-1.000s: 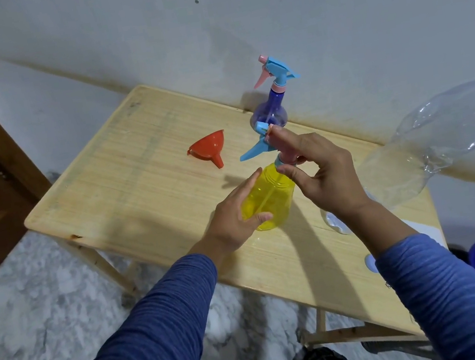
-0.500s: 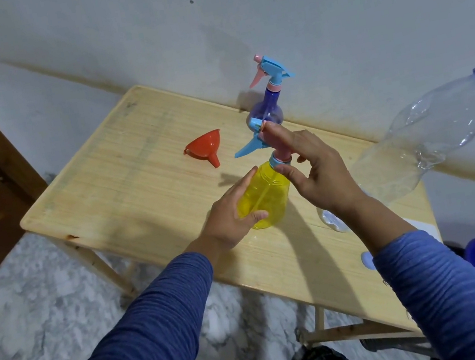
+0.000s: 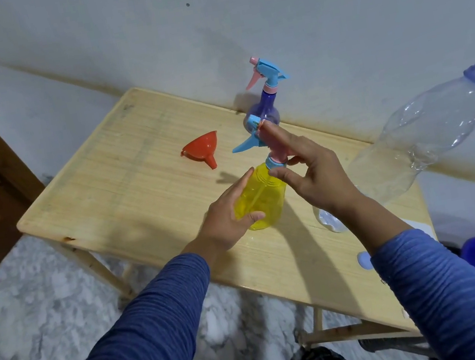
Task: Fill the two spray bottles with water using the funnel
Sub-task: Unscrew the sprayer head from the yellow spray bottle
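Both arms in blue sleeves reach over the wooden table [image 3: 122,181]. The left hand [image 3: 229,213] curls around the body of the yellow spray bottle [image 3: 260,199], which stands upright near the table's middle. The right hand [image 3: 311,173] pinches the bottle's neck collar, forefinger raised along the spray head. The red funnel [image 3: 204,149] lies on its side nearby; the purple spray bottle [image 3: 263,108] stands behind, by the wall.

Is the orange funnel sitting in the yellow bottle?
No, the funnel lies on its side on the table, apart from the yellow bottle.
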Motion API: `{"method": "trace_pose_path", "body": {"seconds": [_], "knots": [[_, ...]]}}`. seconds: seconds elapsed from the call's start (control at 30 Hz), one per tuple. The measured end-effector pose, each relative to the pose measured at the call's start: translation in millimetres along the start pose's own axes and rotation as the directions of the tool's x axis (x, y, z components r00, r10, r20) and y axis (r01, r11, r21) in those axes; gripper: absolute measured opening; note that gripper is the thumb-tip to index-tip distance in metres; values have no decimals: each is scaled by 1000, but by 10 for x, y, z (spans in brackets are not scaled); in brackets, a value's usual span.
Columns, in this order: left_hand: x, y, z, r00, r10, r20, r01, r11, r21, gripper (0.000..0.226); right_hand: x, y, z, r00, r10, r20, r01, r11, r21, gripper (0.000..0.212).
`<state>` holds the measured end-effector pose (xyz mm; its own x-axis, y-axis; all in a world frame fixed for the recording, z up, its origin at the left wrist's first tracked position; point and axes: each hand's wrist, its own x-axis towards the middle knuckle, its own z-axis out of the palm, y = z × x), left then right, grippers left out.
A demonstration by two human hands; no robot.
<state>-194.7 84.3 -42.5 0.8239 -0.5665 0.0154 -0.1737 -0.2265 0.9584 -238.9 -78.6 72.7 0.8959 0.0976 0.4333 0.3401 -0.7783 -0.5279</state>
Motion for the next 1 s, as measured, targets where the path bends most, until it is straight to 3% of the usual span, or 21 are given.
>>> {"method": "trace_pose_path", "body": {"seconds": [0.27, 0.77, 1.0], "knots": [[-4, 16, -6, 1000, 4, 5, -4, 1000, -14, 83, -8, -12, -28, 994, 85, 62, -88, 995, 49, 73], [5, -4, -1, 1000, 13, 4, -13, 1000, 2, 83, 10, -52, -43, 991, 84, 108, -90, 995, 50, 73], [9, 7, -5, 1000, 13, 4, -13, 1000, 26, 82, 48, -70, -77, 996, 80, 37, -83, 993, 89, 71]]}}
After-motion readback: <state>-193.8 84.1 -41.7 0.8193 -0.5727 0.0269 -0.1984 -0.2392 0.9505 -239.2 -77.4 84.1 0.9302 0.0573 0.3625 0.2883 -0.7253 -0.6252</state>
